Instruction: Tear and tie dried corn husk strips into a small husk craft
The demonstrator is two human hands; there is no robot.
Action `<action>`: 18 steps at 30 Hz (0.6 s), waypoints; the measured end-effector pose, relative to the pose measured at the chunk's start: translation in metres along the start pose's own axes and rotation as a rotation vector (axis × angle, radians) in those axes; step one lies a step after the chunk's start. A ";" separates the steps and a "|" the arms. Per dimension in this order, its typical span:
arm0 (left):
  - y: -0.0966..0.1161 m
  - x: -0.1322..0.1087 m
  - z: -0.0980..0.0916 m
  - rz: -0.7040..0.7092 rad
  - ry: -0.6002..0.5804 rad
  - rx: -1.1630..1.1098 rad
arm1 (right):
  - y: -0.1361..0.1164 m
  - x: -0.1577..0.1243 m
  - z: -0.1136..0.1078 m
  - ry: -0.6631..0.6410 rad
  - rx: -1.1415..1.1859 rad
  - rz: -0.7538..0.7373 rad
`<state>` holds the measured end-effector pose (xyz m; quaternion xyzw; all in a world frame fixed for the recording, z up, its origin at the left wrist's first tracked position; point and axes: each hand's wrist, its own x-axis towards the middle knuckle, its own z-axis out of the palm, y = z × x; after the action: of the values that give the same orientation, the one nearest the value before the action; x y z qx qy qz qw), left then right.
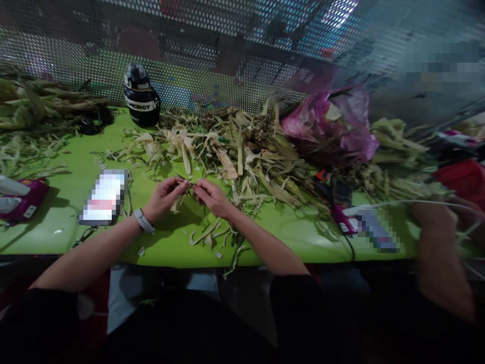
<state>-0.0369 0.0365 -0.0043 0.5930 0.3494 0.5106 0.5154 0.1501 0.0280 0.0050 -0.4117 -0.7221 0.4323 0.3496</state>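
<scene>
My left hand [166, 194], with a pale band on its wrist, is closed in a pinch over the green table [162, 242]. Close beside it, my right hand [212, 197] pinches too. Between the fingertips is a small piece of dried plant [176, 204], husk-like and pale, partly hidden by the fingers. Just beyond both hands spreads a heap of dry corn husks [227, 164] mixed with thin green stems. Loose husk strips [207, 233] lie on the table near my right wrist.
A dark bottle [142, 98] stands behind, against a perforated metal panel [182, 55]. A phone [104, 197] lies left, by a purple power strip [28, 202]. A pink plastic bag [326, 126] rests at the back right. Another person's arm [439, 253] is at right, near a second phone [379, 230].
</scene>
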 end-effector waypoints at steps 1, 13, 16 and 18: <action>0.000 0.000 -0.001 0.040 0.003 0.072 | 0.001 0.000 0.000 -0.012 0.003 0.007; 0.008 -0.003 0.000 0.233 -0.072 0.453 | -0.003 -0.003 -0.008 -0.041 0.141 0.068; 0.012 -0.005 0.001 0.203 -0.131 0.444 | -0.002 -0.002 -0.007 -0.075 0.160 0.073; 0.012 -0.007 0.002 0.165 -0.139 0.379 | -0.003 -0.001 -0.006 -0.098 0.187 0.070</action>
<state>-0.0382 0.0272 0.0059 0.7397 0.3532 0.4339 0.3741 0.1552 0.0281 0.0103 -0.3805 -0.6800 0.5293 0.3357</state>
